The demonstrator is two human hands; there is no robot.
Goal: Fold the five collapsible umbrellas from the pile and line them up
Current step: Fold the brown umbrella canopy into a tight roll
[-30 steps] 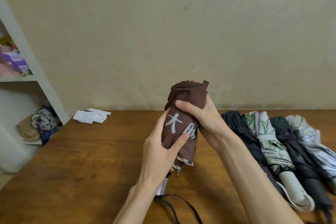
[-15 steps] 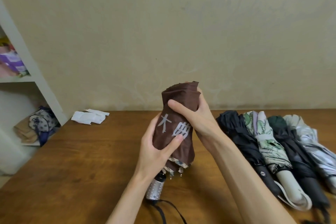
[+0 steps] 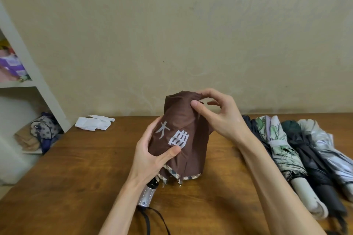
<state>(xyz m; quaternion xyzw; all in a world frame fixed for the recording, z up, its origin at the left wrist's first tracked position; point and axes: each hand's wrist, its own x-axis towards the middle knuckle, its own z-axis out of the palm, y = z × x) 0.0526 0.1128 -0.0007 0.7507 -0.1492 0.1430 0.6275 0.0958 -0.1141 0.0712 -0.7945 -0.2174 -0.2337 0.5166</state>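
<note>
The table (image 3: pixel 76 187) holds four folded umbrellas (image 3: pixel 286 150) at three o'clock. The brown umbrella (image 3: pixel 183 139) is held tip-up at centre, its canopy looser than before. The left hand (image 3: pixel 150 156) grips its side. The right hand (image 3: pixel 219 118) has let go of the middle and pinches the top fabric, so the fifth seems unfinished.

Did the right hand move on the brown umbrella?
Yes. The right hand slid up: it wrapped the brown umbrella near the far edge of the table, and now pinches the cloth at its top, above that edge.
</note>
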